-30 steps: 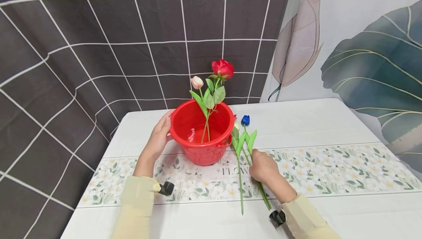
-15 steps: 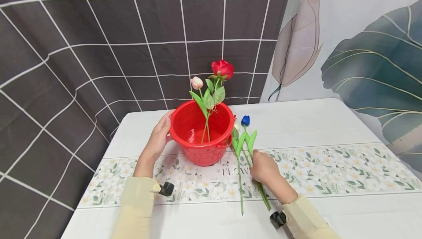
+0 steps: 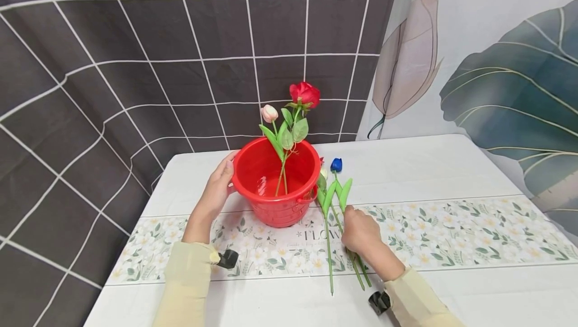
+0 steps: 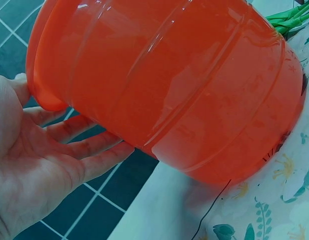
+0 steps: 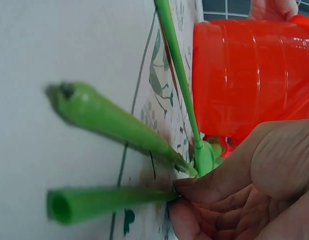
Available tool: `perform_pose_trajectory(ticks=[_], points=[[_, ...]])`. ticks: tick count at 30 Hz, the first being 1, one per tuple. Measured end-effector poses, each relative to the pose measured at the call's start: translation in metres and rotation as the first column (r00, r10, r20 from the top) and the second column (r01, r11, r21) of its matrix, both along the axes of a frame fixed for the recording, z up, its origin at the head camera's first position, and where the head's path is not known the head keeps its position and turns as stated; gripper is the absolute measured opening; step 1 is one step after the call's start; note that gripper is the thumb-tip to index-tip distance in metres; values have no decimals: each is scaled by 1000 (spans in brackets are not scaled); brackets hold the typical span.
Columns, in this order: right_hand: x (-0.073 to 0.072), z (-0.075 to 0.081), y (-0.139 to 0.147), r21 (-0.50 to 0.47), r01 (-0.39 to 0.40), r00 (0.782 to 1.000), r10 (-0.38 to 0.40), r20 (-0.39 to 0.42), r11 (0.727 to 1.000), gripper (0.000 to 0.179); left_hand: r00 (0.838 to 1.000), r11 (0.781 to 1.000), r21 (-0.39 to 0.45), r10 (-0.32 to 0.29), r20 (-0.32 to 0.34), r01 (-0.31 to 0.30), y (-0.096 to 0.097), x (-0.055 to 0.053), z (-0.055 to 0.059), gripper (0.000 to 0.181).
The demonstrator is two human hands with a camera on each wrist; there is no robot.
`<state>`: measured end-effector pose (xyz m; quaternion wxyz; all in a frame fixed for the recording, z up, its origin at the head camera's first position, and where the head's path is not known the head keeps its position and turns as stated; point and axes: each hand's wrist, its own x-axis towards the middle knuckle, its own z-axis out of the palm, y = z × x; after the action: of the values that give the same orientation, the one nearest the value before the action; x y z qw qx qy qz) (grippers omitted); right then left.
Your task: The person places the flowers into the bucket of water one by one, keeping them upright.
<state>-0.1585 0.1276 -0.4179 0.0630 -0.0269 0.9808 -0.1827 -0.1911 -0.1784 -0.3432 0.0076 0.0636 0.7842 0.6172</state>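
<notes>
A red plastic bucket (image 3: 277, 211) stands upright on the table. Inside it lean a pink tulip (image 3: 269, 113) and a red rose (image 3: 304, 94). My left hand (image 3: 215, 191) rests against the bucket's left side; in the left wrist view its fingers (image 4: 89, 145) are straight along the wall, with the thumb at the rim. Right of the bucket, my right hand (image 3: 363, 230) pinches a green stem (image 5: 99, 202) between thumb and index finger. It appears to belong to the blue tulip (image 3: 336, 165). Two other stems lie close by, one with a whitish bloom (image 3: 323, 172).
A small red bloom (image 3: 322, 160) is half hidden behind the bucket's right side. The white tablecloth (image 3: 487, 292) has a printed floral band (image 3: 433, 236) across it. Dark gridded fabric (image 3: 217, 21) hangs behind the table, with a leaf-patterned curtain (image 3: 510, 81) to the right.
Two stem ends below my right hand have moved apart, one shifting left. The right hand has turned slightly. The bucket and left hand have stayed put.
</notes>
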Motion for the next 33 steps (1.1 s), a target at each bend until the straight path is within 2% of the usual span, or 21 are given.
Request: perform_pose_trajectory(ticks=[7,14,21,28,33], points=[[-1,0,-2,30,13,1000,-13,22,999,47,1000,1000,4,0,1,0,1,1,1,49],[-1,-1,0,6,32,999,-32,23,999,38,1000,1000,2,-11,-14,11,1,1,0,49],[-2,-1,4,-9,55,998,-54,32,998,30,1000,1000,20,-11,3,11,0,0,0,49],[-4,0,8,-92,97,994,-92,62,991,9,1000,1000,20,-15,-5,15,0,0,1,50],[-5,3,11,-140,114,992,-105,68,984,5,1000,1000,20,-11,-4,11,0,0,1,49]])
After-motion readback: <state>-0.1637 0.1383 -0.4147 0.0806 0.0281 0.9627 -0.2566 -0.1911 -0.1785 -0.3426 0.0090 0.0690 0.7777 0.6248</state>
